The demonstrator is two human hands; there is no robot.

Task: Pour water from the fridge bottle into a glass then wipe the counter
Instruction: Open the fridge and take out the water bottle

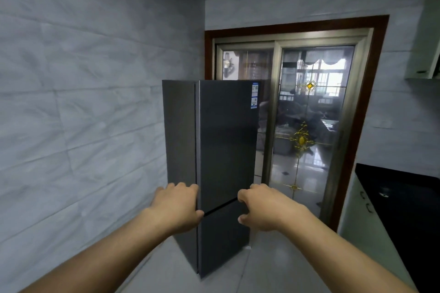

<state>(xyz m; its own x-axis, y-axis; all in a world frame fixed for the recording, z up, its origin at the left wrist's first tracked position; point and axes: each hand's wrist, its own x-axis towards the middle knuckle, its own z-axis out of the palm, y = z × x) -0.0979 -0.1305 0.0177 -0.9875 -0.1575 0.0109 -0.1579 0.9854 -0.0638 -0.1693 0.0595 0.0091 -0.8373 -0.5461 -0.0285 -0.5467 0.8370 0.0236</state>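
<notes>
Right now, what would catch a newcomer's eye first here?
A tall dark fridge stands shut in the centre, with the left hand and right hand at either edge of its upper door. Behind it on the right is a glass sliding door with gold ornaments; a black counter runs along the right edge.

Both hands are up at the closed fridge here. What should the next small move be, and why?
Probably hook the left hand round the left edge of the upper door and pull it open. The fridge is shut and no bottle shows; that hand's fingers lie at the edge, grip unclear. The right hand hovers loosely curled, holding nothing.
</notes>
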